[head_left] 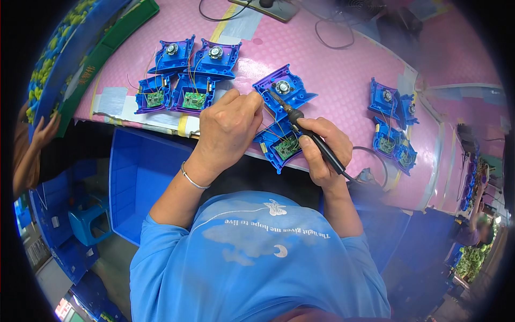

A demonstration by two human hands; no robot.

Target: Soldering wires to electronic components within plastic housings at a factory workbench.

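Note:
A black-handled soldering iron (pixel 328 152) is gripped in my right hand (pixel 330 145), its metal tip angled up and left over a blue plastic housing half (pixel 296 98). A round speaker (pixel 282 87) sits in that half. My left hand (pixel 232 124) is closed in a pinch at the housing's left edge; what its fingertips hold is hidden. Thin wires run from this half to a second blue half (pixel 278 162) with a green circuit board (pixel 286 148), lying at the table's near edge below the iron.
Several wired blue housings (pixel 216 63) lie left on the pink table (pixel 343 102), and more housings (pixel 385 102) lie right. A blue bin (pixel 140 180) stands below the table edge. Another person's hand (pixel 47 130) is at a green-edged tray (pixel 99 59) far left. The iron's cable (pixel 382 161) loops right.

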